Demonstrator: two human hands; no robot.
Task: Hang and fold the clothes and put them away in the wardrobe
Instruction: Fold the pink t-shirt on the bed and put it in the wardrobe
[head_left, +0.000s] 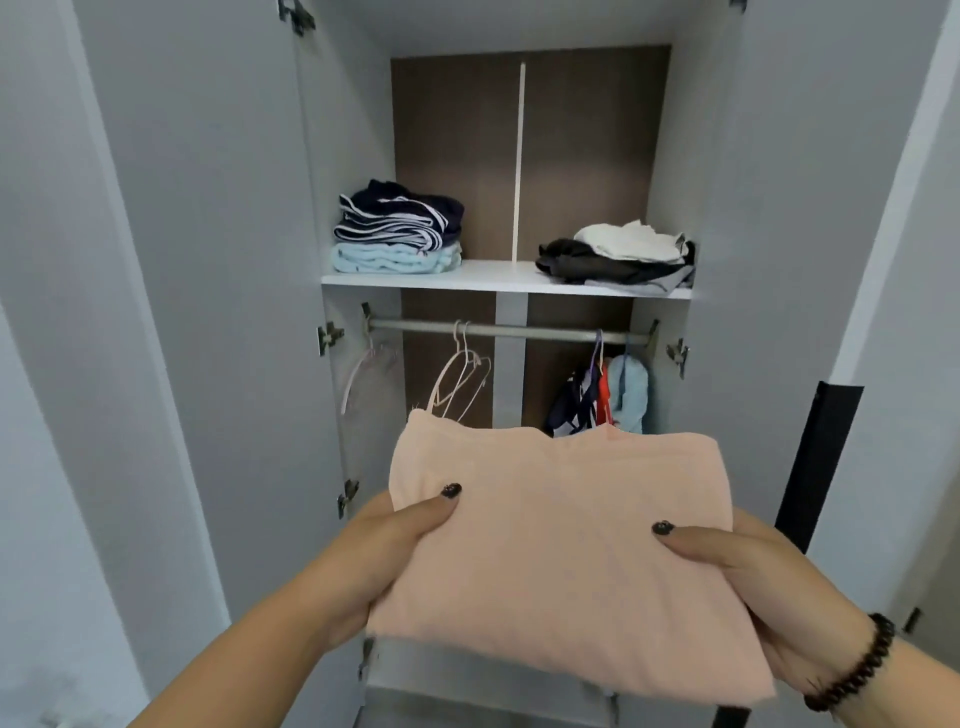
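While facing the open wardrobe (249, 260), a person is holding a folded peach garment (561, 551).
Left hand (384, 551) and right hand (753, 577) are gripping its sides below the shelf (498, 278), fingers clamped on cloth.

Black beaded bracelet (852, 670) on wrist; dark vertical panel (815, 462) at right, beside wardrobe.
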